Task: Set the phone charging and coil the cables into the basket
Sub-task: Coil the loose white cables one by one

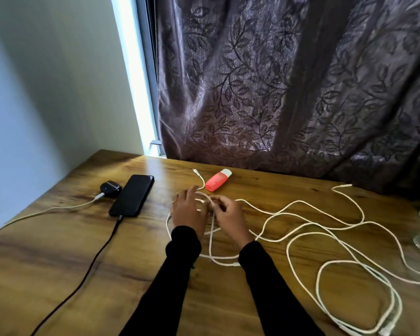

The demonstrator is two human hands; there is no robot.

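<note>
both hands are out over the wooden desk [58, 251], working the same white cable [301, 229]. the right hand [229, 218] has its grip clamped on it, fingers curled in and pinching a strand right between the two hands. the left hand [188, 212] sits just beside it with fingers spread and fairly straight over the small loops there, so that grip looks apart, touching the cable rather than squeezing it, though motion blur makes it a bit hard to be sure. the rest of the white cable sprawls off to the right of the right hand in big loose loops, nothing coiled tight. one plug end [196, 172] lies just beyond the left hand's fingertips, next to an orange-red tube with a white cap [217, 180]. well off to the left of the left hand, the black phone [132, 195] lies flat, screen dark, with a black cable [92, 258] plugged into its near end. a dark earbud case [110, 188] sits touching the phone's far side, with its own white lead [58, 209]. no basket in view.
</note>
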